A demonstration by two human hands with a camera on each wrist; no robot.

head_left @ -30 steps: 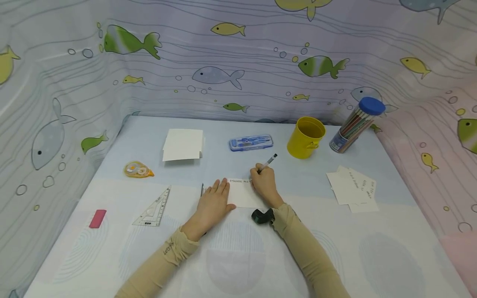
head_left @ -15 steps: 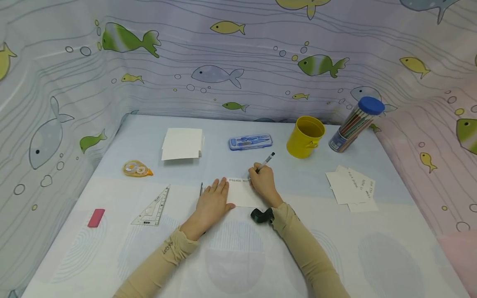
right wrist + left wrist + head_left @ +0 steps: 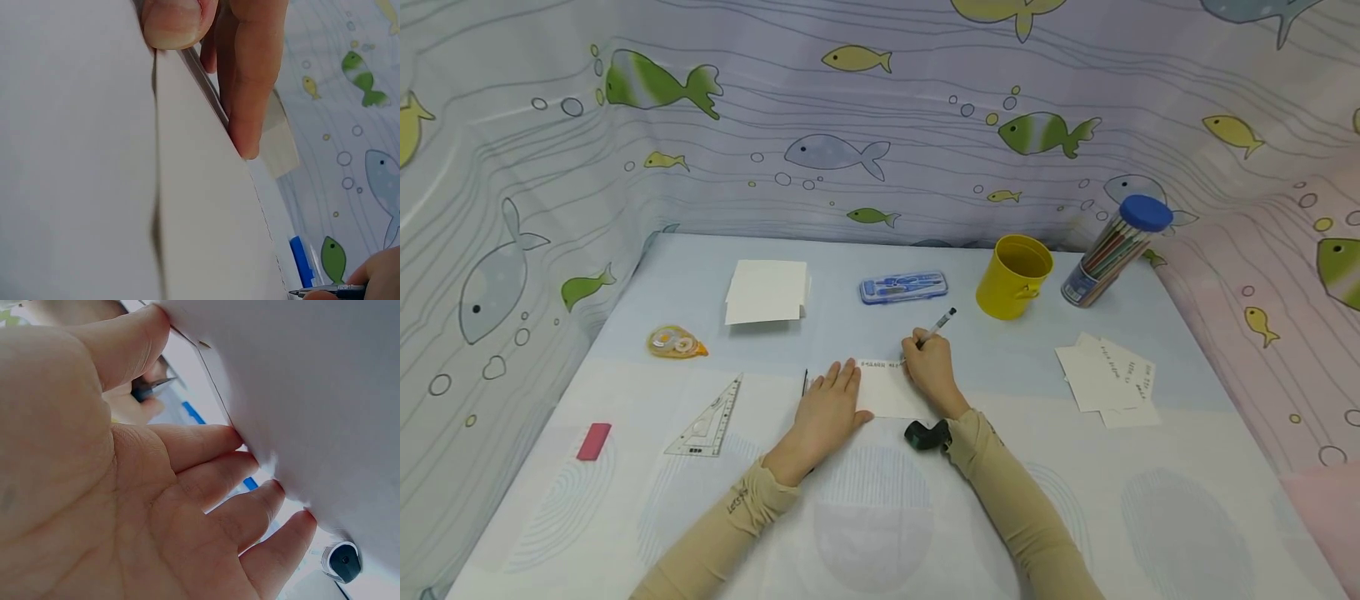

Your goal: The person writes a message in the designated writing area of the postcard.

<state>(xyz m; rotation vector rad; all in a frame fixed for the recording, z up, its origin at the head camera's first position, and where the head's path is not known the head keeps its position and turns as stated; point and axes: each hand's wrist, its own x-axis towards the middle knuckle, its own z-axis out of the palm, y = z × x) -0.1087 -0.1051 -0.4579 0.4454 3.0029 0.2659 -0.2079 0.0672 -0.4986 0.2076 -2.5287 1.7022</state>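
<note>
Writing on a small white card [image 3: 889,393], by the look of it: card lies flat on the counter [image 3: 880,533] in front of the person, between both hands. One row of small marks along its far edge, illegible to me.

Right hand [image 3: 934,368]: fingers curled round a pen [image 3: 938,323], gripped low, top end leaning away and to the right. Nib [image 3: 296,292] sits at the row in the right wrist view; can't confirm it's touching.

Left hand [image 3: 829,410]: fingers straight, palm down, laid over the card's left end, thumb at the near edge, gripping nothing.

To do it well: keep left pressure even, since the near edge looks slightly lifted in the right wrist view. Any slip would likely kink the row. Use the far edge as baseline and hold spacing constant. Light pen pressure should do. Right hand covers the card's right end, so check remaining room before starting long words. Keep left fingertips off the marks; ink may smear.
</note>
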